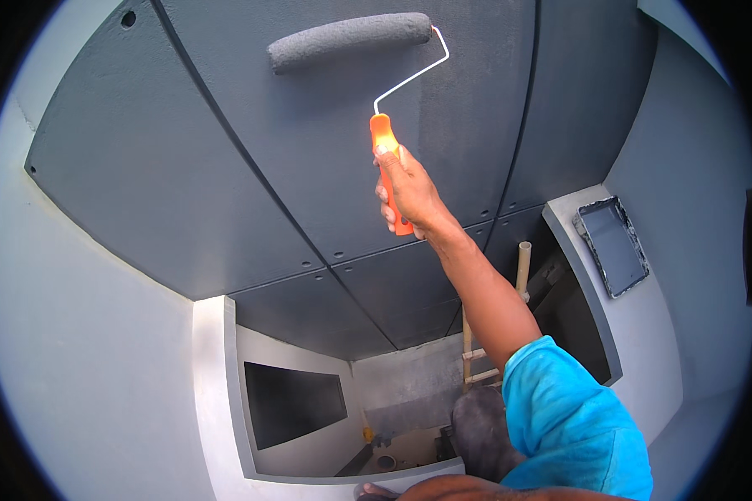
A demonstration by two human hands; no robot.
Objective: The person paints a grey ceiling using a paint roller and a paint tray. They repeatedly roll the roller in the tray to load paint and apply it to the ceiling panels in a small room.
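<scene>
Grey paint (pixel 613 244) in a tray (pixel 630 285)

The paint roller (pixel 367 37) has a fuzzy grey sleeve (pixel 326 46), coated all along, lying nearly level with its left end slightly lower. From its right end a bent white wire frame (pixel 412 79) runs down to an upright, slightly tilted orange handle (pixel 381 128). The sleeve sits over the dark grey panel (pixel 476 92), between two dark grooves; whether they touch is unclear.
</scene>
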